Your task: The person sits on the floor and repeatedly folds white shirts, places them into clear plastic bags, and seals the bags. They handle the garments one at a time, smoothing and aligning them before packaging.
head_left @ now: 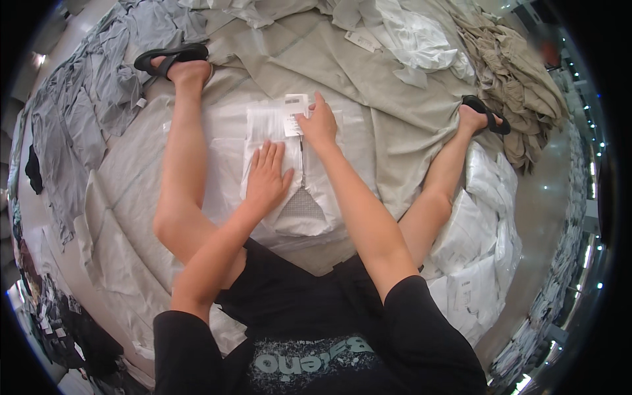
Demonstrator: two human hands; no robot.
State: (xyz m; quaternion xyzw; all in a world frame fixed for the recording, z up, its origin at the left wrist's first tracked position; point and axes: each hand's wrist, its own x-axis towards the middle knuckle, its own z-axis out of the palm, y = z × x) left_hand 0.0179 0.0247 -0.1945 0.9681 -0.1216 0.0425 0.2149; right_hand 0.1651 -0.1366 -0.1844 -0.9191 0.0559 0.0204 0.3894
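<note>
The folded white, seemingly soft cloth garment with a grey mesh-like patch (303,204) lies at the centre of the frame, where the left hand (266,178) rests on it palm down, fingers outstretched and gripping nothing. Just above, the right hand (319,128) has its thumb spread onto a white rectangular paper tag (295,113), though whether the fingers pinch it I cannot tell. The garment looks light and limp, likely best supported flat from beneath both side edges, while the glossy clear plastic sheeting (226,164) under it, over rumpled beige cloth (125,187), may be slippery.
</note>
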